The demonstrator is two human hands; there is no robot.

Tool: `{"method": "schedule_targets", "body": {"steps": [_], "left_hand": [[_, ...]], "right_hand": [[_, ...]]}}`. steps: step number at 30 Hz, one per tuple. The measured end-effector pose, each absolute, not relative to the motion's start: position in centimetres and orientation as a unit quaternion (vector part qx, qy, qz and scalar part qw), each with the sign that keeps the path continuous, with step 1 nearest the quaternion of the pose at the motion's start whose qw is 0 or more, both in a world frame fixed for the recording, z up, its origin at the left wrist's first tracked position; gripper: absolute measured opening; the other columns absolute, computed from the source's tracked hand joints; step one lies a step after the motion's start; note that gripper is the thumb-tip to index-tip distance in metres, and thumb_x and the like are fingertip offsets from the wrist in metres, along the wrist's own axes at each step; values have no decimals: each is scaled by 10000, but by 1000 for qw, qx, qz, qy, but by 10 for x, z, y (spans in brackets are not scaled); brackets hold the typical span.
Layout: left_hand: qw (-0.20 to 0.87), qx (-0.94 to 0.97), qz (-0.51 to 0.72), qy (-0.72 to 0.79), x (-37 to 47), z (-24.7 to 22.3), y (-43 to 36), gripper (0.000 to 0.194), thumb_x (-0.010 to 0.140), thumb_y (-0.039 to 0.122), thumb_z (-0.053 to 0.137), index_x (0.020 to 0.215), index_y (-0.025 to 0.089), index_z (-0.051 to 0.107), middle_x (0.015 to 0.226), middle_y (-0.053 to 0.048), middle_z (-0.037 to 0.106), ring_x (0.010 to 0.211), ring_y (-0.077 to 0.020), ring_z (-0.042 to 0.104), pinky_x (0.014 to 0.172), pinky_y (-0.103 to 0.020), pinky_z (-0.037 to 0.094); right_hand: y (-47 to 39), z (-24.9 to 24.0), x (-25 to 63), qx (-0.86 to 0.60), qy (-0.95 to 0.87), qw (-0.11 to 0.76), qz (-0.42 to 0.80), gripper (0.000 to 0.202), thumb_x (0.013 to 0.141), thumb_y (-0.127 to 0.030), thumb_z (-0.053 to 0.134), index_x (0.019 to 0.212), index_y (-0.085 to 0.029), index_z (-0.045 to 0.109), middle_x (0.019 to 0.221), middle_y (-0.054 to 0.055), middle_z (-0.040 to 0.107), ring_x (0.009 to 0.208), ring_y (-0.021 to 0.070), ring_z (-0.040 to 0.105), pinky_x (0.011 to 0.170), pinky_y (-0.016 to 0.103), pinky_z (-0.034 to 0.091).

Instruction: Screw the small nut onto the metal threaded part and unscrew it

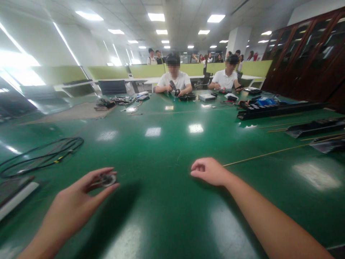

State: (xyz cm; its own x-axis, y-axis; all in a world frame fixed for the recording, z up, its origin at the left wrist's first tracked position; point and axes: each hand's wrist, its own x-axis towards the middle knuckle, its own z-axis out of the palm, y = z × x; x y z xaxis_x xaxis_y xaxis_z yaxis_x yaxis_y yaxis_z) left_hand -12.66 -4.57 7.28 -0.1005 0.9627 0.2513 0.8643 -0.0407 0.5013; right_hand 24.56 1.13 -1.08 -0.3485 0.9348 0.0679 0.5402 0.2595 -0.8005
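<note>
Between the thumb and fingers of my left hand (78,198) is a small round metallic piece (109,179), ring-like and blurred, held above the green tabletop (161,223). My right hand (208,171) is low over the table at the centre right, its fingers curled in toward the thumb. Whatever may be inside those fingers is hidden. A thin yellowish rod (264,155) runs from behind my right wrist toward the right side; whether the hand touches it I cannot tell.
Black cable (61,154) lies coiled at left, near a dark flat object with a pale edge (18,199). Black trays (283,109) and more rods line the right. Across the table, two people (174,81) handle tools; electronic parts (124,100) lie at far left.
</note>
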Motion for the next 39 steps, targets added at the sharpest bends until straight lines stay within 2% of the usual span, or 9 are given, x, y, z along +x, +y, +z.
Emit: {"method": "schedule_targets", "body": {"steps": [6,10,15,20,24,30,34,36,39], "left_hand": [[176,797,276,507,-15,53,0,296,765,330,721,1047,245,700,1024,-24,722,938,-226,673,889,-356,532],[216,820,304,434,24,32,8,279,764,174,716,1035,242,706,1024,-21,695,959,-196,638,887,-331,505],[247,821,333,393,24,8,8,276,829,201,690,1097,261,679,1044,-22,662,984,-177,610,884,-309,481],[249,801,357,411,20,1,5,363,784,219,749,1128,259,637,1063,-13,664,966,-176,614,865,-292,471],[279,786,348,428,22,3,2,285,806,290,732,1074,252,643,1050,-10,673,953,-184,620,855,-292,466],[396,720,350,450,27,3,1,242,931,384,548,1118,234,576,999,-7,688,841,-158,626,768,-272,470],[481,666,375,429,30,1,4,266,938,379,517,1118,184,524,1008,-39,678,683,-117,589,678,-251,483],[520,626,405,417,31,1,7,269,909,355,568,1090,170,494,1054,-61,664,706,-116,618,716,-261,511],[556,573,450,400,30,0,10,348,831,317,689,1048,175,457,1141,-82,633,865,-163,684,840,-305,536]], "right_hand": [[10,-12,246,-493,-742,289,351,169,791,-293,712,897,-163,732,729,10,676,621,125,574,575,224,430],[9,-12,245,-490,-748,299,334,158,779,-240,709,921,-172,726,724,-2,669,612,120,572,564,217,420],[9,-11,244,-484,-760,310,303,226,731,-161,719,955,-195,723,743,-14,669,627,120,579,585,219,429],[6,-10,244,-477,-760,321,302,268,716,-131,713,975,-199,710,797,-4,683,664,133,601,616,233,460],[5,-12,243,-464,-763,332,303,282,715,-128,715,988,-200,703,832,1,686,685,136,611,639,240,478],[7,-14,242,-463,-759,325,322,276,731,-140,721,1004,-175,702,798,7,673,678,135,607,640,241,490],[6,-14,242,-465,-759,319,326,262,736,-148,726,996,-169,704,805,10,677,671,129,607,641,240,495],[6,-13,243,-467,-760,317,322,258,735,-149,727,992,-169,706,808,11,680,673,129,608,644,240,496],[6,-14,243,-469,-760,317,320,247,735,-146,724,981,-168,708,794,8,673,675,129,610,645,240,498]]}}
